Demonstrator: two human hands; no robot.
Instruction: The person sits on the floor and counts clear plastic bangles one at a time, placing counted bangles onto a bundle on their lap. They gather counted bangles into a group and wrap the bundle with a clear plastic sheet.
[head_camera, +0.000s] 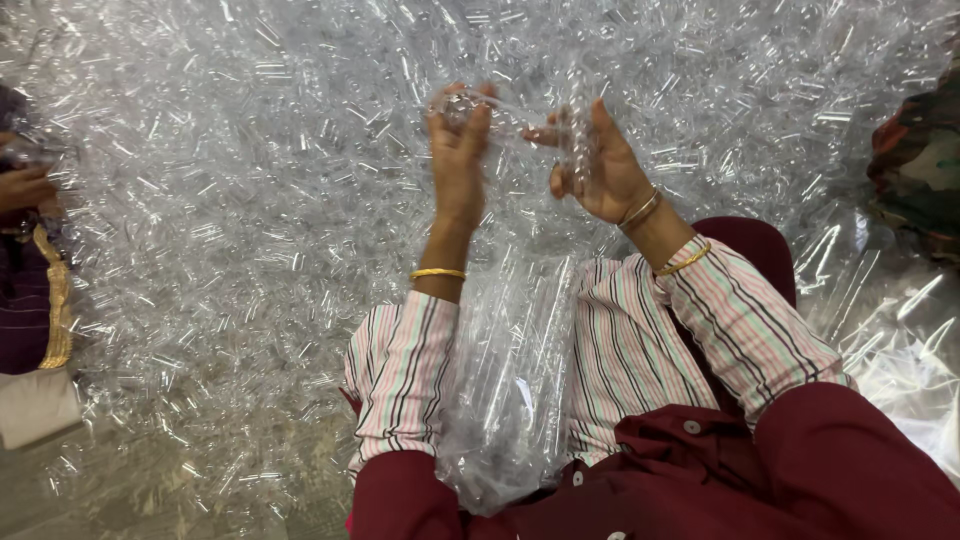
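Head view: one big heap of clear tubes (250, 180) covers the whole surface, too many to count. Two hands of mine up over it, one clear bag (510, 400) in my lap, three gold bangles total: one on left wrist, two on right

Left hand (458, 150): forearm raised near vertical, back of hand toward camera, fingers curled round a small bunch of tubes (462, 103) at the fingertips. Closed grip, count in the bunch can't tell

Right hand (600, 165): wrist bent back, palm facing left, fingers half curled, thumb up. Holding a clear tube (580, 145) upright against the palm; may be more than one, too transparent to tell

Hands near each other, not touching, both above the heap's middle. Bag hangs between my forearms, mouth up toward the hands, bottom bunched at my lap

Striped sleeves pushed up to mid-forearm. Another person's hand (22, 188) at far left edge, over the heap's edge
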